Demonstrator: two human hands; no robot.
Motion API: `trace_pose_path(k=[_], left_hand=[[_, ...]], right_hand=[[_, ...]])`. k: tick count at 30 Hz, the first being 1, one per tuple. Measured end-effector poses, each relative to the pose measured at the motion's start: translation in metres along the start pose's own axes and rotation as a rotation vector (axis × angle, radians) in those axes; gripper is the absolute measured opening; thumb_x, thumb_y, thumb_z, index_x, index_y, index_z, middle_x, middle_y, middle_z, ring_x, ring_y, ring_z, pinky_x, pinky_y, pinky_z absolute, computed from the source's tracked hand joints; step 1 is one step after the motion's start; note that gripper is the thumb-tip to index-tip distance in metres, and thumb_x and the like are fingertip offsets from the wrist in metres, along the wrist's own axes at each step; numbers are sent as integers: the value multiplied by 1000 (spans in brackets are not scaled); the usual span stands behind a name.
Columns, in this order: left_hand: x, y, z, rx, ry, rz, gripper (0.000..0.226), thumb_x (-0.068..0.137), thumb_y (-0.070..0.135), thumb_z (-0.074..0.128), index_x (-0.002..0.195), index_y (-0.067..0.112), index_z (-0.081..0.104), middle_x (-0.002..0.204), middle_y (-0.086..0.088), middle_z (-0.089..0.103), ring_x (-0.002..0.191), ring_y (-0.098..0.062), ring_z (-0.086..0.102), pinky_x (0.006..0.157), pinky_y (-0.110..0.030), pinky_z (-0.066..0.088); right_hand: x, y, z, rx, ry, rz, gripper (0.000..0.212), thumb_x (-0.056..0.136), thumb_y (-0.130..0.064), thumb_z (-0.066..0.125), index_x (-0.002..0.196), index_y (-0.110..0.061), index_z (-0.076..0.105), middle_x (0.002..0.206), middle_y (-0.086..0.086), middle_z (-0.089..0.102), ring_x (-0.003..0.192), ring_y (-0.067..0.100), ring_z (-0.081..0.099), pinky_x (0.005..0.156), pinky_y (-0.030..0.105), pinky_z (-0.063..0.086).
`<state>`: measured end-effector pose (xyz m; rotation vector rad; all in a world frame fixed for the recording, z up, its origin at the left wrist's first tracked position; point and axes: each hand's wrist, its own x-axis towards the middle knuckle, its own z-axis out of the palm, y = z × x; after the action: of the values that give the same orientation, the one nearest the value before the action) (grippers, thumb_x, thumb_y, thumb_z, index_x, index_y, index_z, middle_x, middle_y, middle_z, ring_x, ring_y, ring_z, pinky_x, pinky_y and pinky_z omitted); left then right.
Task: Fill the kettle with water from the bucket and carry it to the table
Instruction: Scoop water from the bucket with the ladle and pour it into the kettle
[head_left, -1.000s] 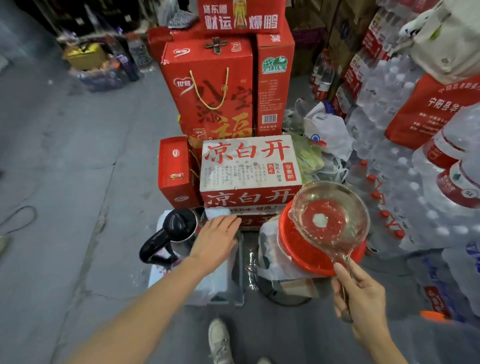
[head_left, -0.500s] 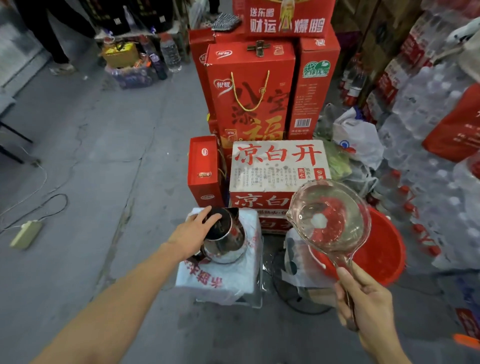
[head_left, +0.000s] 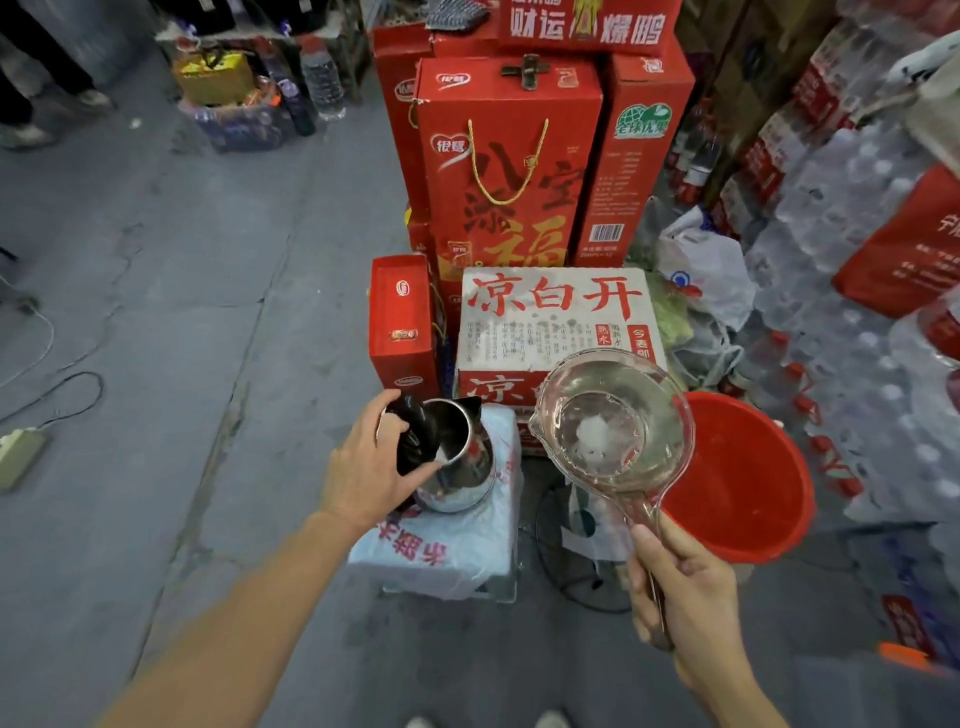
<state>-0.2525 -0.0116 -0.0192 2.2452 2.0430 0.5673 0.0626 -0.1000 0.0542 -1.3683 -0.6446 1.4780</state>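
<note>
A steel kettle (head_left: 460, 470) with a black lid stands on a low stool covered with a white printed bag (head_left: 441, 551). My left hand (head_left: 371, 462) grips the kettle's raised black lid (head_left: 415, 431), so the mouth is open. My right hand (head_left: 685, 587) holds the handle of a clear plastic ladle (head_left: 613, 421) with water in it. The ladle hangs just right of the kettle, between it and the red bucket (head_left: 748, 478) on the floor.
Red gift boxes (head_left: 506, 171) and a white carton (head_left: 556, 322) are stacked right behind the stool. Shrink-wrapped water bottles (head_left: 852, 291) fill the right side. A fan grille (head_left: 576, 551) lies beside the stool. A power strip (head_left: 18, 457) and cables lie on the concrete floor at left.
My left hand went from resting beside the kettle to gripping and lifting its lid. The water-filled ladle has moved left from over the bucket toward the kettle. My view shifted right.
</note>
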Motion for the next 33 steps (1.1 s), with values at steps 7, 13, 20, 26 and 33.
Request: trace_pose_path(k=[7,13,20,26,33], left_hand=[[-17,6,-3,-315,83,-226,81,63,44,87,123,15,42,140,-5,45,115,-26,58,84,-41,57],[-24,1,-12,-306,90,-249,85,62,45,87,133,20,47,133,-3,40,110,-24,55,81,-41,58],[-33,-9,-22,-427,76,-269,80,66,47,84,130,26,40,142,6,44,123,-18,51,95,-34,50],[-32,-9,-25,-432,62,-266,80,69,43,84,134,24,40,142,4,46,123,-16,50,96,-28,43],[-33,-12,-24,-433,54,-242,81,69,45,82,134,25,39,143,1,44,123,-20,52,94,-33,49]], right_hand=[[-3,5,18,-6,-45,3,36,81,-24,65,115,-14,70,52,12,49,26,12,32,30,17,34],[0,15,35,-63,-79,-22,31,85,-26,66,116,-25,71,54,10,50,29,14,34,36,21,28],[8,29,61,-66,-119,-41,56,68,-52,80,115,-22,71,54,8,49,31,13,35,32,20,35],[22,45,72,-193,-75,-69,31,97,-11,58,113,-35,71,53,7,49,32,14,35,32,22,35],[34,56,78,-312,-22,-69,31,98,-12,58,128,-14,62,52,5,49,33,15,36,31,23,35]])
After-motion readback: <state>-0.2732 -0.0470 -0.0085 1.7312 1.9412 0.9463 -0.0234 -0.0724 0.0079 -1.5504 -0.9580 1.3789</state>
